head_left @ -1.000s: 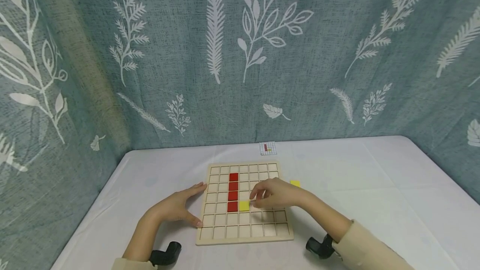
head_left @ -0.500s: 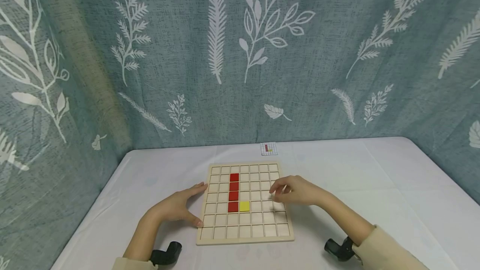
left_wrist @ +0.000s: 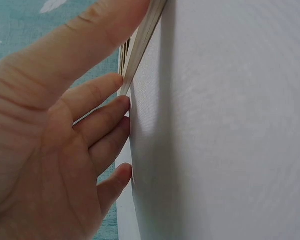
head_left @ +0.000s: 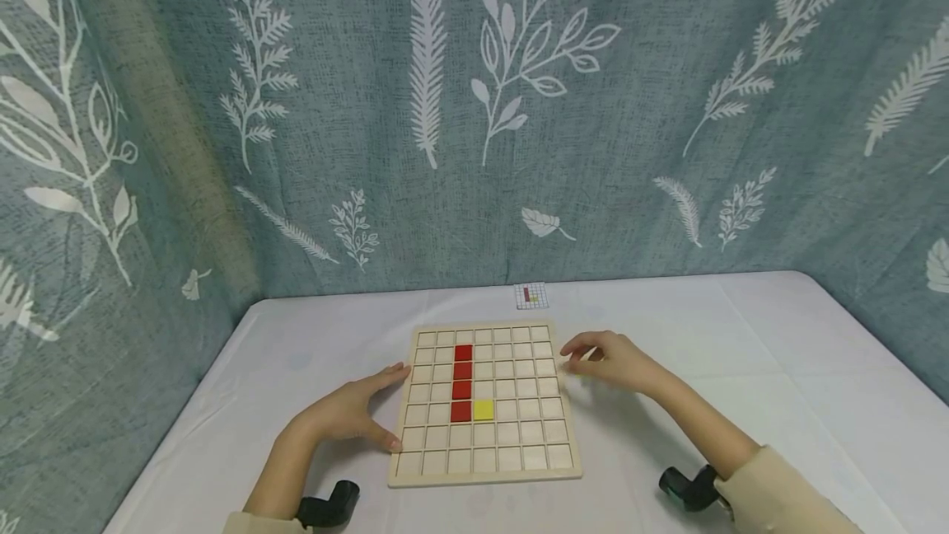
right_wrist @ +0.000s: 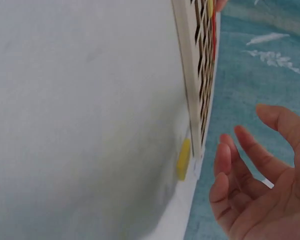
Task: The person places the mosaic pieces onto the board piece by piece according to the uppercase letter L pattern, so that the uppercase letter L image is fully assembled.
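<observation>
A wooden grid board lies flat on the white table. A column of red tiles fills several of its cells, and one yellow tile sits to the right of the lowest red one. My left hand rests on the table, its straight fingers touching the board's left edge. Just off the board's right edge hovers my right hand, fingers loosely spread and holding nothing. In the right wrist view a second yellow tile lies on the table beside the board, close to my right fingers.
A small pattern card lies at the table's far edge behind the board. A patterned blue-grey curtain hangs at the back and on both sides. The white tablecloth spreads to the right.
My right hand has left the yellow tile in its cell and moved right, off the board, to the table beside it. The left hand has stayed put.
</observation>
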### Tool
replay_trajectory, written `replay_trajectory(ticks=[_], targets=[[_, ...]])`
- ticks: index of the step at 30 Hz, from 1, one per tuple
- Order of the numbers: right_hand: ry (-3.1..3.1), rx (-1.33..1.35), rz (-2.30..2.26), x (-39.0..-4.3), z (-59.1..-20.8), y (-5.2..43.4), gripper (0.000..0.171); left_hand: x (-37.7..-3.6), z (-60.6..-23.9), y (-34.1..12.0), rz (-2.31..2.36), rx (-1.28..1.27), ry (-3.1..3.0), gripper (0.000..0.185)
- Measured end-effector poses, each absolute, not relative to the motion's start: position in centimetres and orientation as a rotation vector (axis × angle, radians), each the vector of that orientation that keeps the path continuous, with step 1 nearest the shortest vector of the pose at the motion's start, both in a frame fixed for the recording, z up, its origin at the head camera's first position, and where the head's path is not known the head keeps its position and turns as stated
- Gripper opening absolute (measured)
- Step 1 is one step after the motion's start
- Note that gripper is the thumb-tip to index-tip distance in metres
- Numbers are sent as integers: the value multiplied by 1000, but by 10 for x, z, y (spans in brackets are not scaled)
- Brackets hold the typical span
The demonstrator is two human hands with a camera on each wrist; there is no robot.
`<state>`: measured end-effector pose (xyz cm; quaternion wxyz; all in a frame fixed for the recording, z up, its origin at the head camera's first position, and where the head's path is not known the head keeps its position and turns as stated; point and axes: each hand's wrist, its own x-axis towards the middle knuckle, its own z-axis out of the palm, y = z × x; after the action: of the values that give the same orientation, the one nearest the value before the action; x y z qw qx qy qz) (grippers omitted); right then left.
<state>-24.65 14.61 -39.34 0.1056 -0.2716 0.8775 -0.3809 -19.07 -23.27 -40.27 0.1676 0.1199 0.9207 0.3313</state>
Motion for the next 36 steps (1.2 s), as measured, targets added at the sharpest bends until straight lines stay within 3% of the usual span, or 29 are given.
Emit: replay_trajectory(ticks=[17, 36], targets=[[2690, -553, -1153, -260, -410, 152, 35, -188, -403, -234, 944, 349, 2628, 104], [2719, -660, -1113, -261, -422, 156, 34, -190, -405, -234, 953, 347, 2622, 104]])
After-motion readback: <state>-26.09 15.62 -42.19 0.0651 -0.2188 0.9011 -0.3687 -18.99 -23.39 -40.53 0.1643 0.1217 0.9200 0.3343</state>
